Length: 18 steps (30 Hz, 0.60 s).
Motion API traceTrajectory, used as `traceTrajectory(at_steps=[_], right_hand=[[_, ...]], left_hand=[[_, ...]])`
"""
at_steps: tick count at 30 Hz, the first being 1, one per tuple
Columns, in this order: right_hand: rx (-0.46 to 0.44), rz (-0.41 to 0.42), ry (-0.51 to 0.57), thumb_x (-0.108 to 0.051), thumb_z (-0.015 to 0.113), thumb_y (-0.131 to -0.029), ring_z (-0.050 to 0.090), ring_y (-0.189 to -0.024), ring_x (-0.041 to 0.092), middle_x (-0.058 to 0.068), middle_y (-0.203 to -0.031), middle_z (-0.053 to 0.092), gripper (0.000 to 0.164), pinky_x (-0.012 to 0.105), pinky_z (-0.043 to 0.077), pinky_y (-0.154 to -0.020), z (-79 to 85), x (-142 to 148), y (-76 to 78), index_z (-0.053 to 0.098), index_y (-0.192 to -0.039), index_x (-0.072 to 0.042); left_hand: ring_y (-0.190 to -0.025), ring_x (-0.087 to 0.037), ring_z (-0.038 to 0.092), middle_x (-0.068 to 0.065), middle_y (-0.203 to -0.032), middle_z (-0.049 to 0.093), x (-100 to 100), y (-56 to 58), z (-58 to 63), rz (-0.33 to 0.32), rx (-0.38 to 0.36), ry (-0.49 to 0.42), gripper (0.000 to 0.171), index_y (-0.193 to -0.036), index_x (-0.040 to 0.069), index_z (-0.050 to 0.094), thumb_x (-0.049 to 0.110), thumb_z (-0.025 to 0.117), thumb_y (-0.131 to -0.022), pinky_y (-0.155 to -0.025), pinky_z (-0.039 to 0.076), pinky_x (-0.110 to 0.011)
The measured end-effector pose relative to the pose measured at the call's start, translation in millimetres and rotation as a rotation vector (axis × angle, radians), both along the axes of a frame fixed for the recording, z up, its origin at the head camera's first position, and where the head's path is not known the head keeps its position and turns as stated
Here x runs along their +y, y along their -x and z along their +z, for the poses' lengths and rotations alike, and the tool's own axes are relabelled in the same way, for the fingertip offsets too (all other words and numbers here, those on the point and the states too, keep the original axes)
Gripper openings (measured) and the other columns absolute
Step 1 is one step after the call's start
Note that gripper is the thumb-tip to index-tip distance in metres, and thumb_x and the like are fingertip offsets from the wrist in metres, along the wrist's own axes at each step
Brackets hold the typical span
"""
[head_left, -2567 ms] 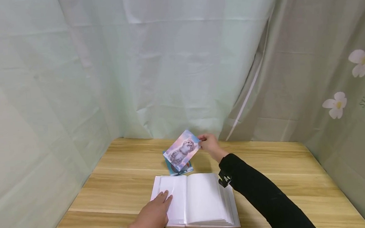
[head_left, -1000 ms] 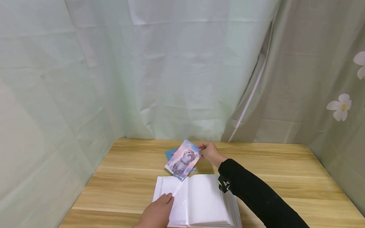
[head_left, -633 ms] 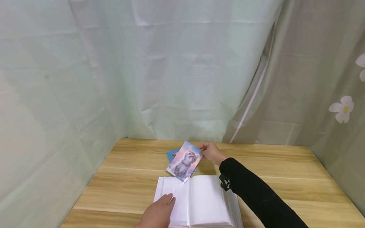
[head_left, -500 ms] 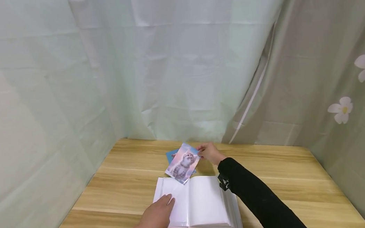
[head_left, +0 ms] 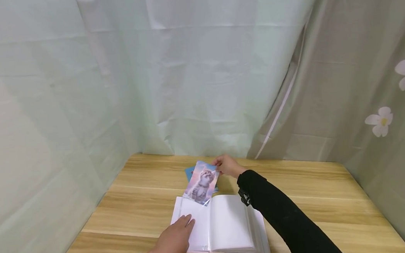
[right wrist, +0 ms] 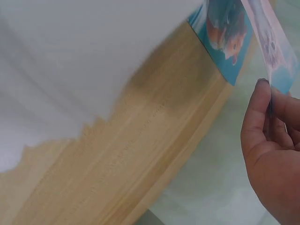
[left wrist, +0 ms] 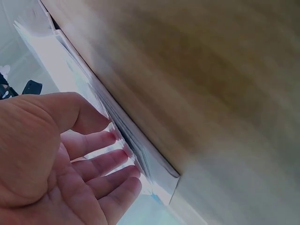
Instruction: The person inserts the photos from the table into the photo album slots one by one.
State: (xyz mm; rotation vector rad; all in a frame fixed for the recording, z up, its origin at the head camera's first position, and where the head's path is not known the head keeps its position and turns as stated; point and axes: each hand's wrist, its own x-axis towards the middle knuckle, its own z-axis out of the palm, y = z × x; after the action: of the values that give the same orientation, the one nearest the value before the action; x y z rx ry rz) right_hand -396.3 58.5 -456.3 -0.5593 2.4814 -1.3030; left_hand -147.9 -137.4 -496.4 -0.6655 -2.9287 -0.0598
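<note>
A photo album with white pages lies spread out on the table. My left hand rests on its left page, fingertips on the clear sleeve; in the left wrist view the fingertips touch the page near the album's edge. My right hand pinches the upper right corner of a kitten photo between thumb and fingers. The photo's lower end overlaps the top of the left page at the sleeve. Behind it lies another picture with a blue background, mostly hidden in the head view.
The wooden table extends on both sides of the album. Pale curtains hang behind and at the sides, close to the table edges. A dark device sits on the right wrist.
My right hand has brought the kitten photo down toward the album and turned it more upright, its lower end now over the left page. The left hand stays on the page, fingers shifting slightly.
</note>
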Motion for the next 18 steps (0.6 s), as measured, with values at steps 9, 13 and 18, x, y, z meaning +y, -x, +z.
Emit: traceTrajectory(at_steps=[9,13,18], right_hand=[[0.008,0.022,-0.038,0.011,0.061,-0.092,0.062,-0.080,0.019,0.011,-0.091,0.064,0.015,0.032,0.059,-0.070,6.5,-1.2,5.0,0.070,-0.104,0.006],[0.016,0.047,-0.043,0.013,0.060,-0.092,0.062,-0.081,0.020,0.013,-0.093,0.065,0.017,0.029,0.058,-0.067,5.7,-1.4,9.6,0.070,-0.105,0.007],[0.033,0.070,-0.085,0.011,0.060,-0.093,0.064,-0.086,0.021,0.016,-0.102,0.067,0.019,0.031,0.058,-0.070,9.7,-4.8,9.8,0.071,-0.107,0.005]], left_hand=[[-0.120,-0.035,0.060,-0.020,-0.128,0.063,1.3,0.2,2.6,-0.048,-0.019,0.084,0.038,-0.120,-0.008,0.067,0.010,0.062,-0.087,-0.100,0.051,-0.041],[-0.125,-0.037,0.056,-0.022,-0.134,0.060,1.4,-2.8,4.0,-0.044,-0.082,0.041,0.048,-0.125,-0.009,0.063,0.024,0.067,-0.092,-0.103,0.048,-0.044],[-0.131,-0.041,0.051,-0.025,-0.141,0.054,1.2,-4.0,4.1,-0.005,-0.173,-0.051,0.064,-0.136,-0.008,0.055,0.039,0.068,-0.093,-0.107,0.044,-0.047]])
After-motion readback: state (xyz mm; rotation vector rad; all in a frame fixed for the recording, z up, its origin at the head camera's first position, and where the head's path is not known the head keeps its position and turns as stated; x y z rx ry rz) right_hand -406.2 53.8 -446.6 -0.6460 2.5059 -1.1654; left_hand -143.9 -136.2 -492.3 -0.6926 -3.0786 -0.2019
